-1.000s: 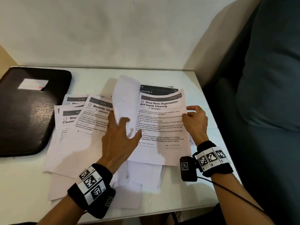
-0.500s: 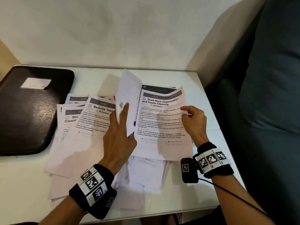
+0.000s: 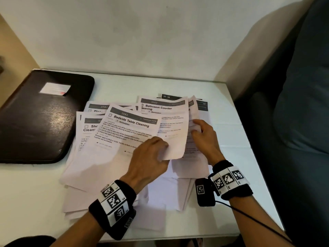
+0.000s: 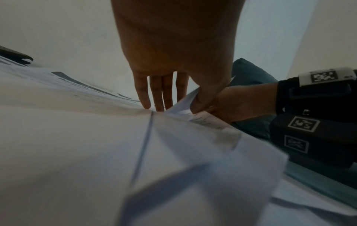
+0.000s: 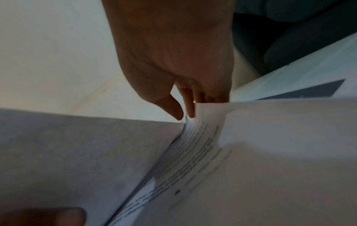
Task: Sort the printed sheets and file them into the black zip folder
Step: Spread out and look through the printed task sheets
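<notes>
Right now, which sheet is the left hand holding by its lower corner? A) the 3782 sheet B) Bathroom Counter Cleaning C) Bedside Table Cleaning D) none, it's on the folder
B: the left hand pinches the lower edge of the Bathroom Counter sheet, which lies over the Bedside Table sheet.

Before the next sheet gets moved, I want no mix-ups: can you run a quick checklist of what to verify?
1. Left hand has the Bathroom Counter sheet by its lower edge: ok.
2. Only one sheet in that pinch: cannot tell.
3. Right hand steadies the right-hand stack: ok.
4. Title readable for sorting: ok.
5. Black zip folder open for filing: not ok, it lies shut.
6. Bedside Table Cleaning sheet tops the left pile: ok.
</notes>
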